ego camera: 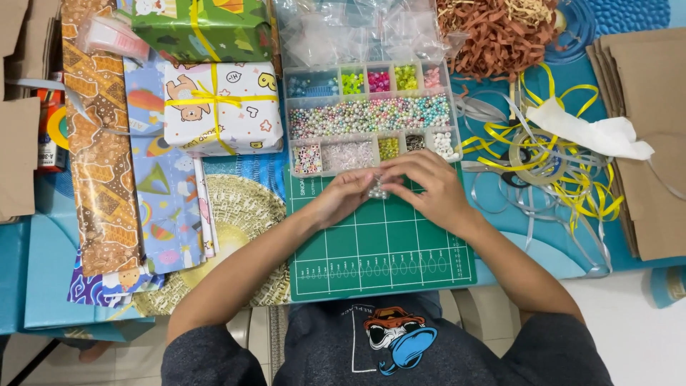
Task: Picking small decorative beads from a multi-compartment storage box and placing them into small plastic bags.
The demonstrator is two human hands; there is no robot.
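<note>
Both forearms reach over the green cutting mat [379,250] at the tabletop's near edge, left hand [343,196] and right hand [429,186] pinched together on a small beaded piece [377,187], just beside the compartmented bead box [371,118] for easy picking.

My top: dk grey tee, short sleeves, forearms bare. Chest graphic w/ cartoon face in sunglasses, orange hat, blue beard shape, white outline. Left hand [341,198] & right hand [429,187]: no rings, no watch.
</note>
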